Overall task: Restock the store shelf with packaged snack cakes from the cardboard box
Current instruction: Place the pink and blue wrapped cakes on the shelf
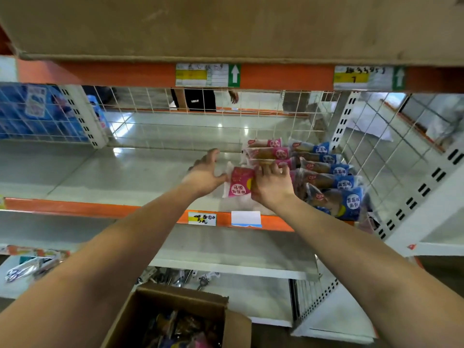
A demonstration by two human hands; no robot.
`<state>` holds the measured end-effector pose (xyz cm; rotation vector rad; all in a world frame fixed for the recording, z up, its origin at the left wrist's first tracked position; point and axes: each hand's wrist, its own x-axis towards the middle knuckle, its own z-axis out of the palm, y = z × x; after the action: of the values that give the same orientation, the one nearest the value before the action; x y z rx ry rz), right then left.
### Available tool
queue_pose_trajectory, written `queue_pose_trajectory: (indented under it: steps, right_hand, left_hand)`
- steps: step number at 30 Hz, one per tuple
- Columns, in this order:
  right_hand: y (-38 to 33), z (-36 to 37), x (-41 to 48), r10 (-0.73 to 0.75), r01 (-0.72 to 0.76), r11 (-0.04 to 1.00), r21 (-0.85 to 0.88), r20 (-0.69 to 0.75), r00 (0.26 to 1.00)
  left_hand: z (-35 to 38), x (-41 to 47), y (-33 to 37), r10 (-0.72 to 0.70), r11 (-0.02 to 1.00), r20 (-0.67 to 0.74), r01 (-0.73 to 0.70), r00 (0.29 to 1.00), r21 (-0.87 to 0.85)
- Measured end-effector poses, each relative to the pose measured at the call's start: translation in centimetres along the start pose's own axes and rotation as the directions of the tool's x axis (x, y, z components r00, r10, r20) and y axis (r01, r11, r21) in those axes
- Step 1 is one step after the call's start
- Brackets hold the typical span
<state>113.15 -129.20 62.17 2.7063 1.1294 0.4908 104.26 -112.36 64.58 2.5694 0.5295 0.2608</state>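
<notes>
A pink snack cake pack stands at the front of the white shelf, held between both hands. My right hand grips its right side, fingers curled over the top. My left hand touches its left edge with the thumb, the fingers spread and relaxed. Behind it lies a row of pink packs, and to the right a row of blue packs. The open cardboard box sits below, with more packs inside.
A wire mesh back and mesh side panel bound the shelf. An orange rail with price tags runs along its front edge. A cardboard box overhangs from above. A person stands beyond the mesh. Lower shelves sit beneath.
</notes>
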Motion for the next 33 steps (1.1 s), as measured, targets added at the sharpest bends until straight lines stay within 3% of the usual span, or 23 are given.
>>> queue_pose_trajectory:
  steps: [5,15,23,26,30,33]
  right_hand:
    - [2.5,2.1,-1.7,0.067,-0.069,0.998,0.015,0.084,0.994]
    - [2.8,3.1,-3.4,0.091,-0.092,0.996,-0.011,0.295,0.951]
    - [3.2,3.4,-3.1,0.014,-0.072,0.990,0.125,0.414,0.910]
    - [3.7,2.7,-2.8,-0.027,-0.044,0.976,0.215,0.314,0.949]
    - [3.3,0.6,-1.7,-0.180,0.172,0.974,0.149,0.040,0.983]
    - [0.6,-1.0,0.6,-0.175,0.170,0.968,0.185,0.010,0.985]
  left_hand:
    - [2.6,-0.6,-0.5,-0.140,0.986,0.100,0.129,0.985,0.110]
    - [5.7,-1.3,0.1,-0.141,0.982,0.196,0.112,0.970,0.150]
    - [7.0,-1.7,0.9,-0.137,0.975,0.236,0.090,0.962,0.202]
    - [6.6,-1.5,0.9,-0.121,0.977,0.226,0.076,0.967,0.199]
    - [4.9,-1.2,0.4,-0.129,0.980,0.163,0.101,0.978,0.173]
    - [3.3,-1.7,-0.6,-0.145,0.980,0.111,0.127,0.983,0.155]
